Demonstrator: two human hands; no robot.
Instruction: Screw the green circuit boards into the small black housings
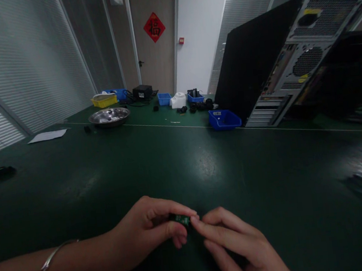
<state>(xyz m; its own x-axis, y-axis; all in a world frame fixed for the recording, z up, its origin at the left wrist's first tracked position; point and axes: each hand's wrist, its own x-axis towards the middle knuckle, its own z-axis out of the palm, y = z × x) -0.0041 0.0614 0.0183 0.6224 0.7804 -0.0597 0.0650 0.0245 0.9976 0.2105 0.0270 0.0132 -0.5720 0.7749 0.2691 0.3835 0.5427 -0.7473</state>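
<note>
My left hand (pixel 149 231), with a thin bangle on its wrist, pinches a small green circuit board (pixel 180 219) between thumb and fingers, just above the dark green table (pixel 184 169). My right hand (pixel 241 245) comes in from the lower right. Its fingertips touch the right end of the same small board. Most of the board is hidden by my fingers.
A black computer case (pixel 289 59) stands open at the right, a blue bin (pixel 223 119) in front of it. Far back sit a steel bowl (pixel 109 116), a yellow tray (pixel 104 100), blue bins, a black box and a white paper (pixel 47 135). Dark items lie at both side edges.
</note>
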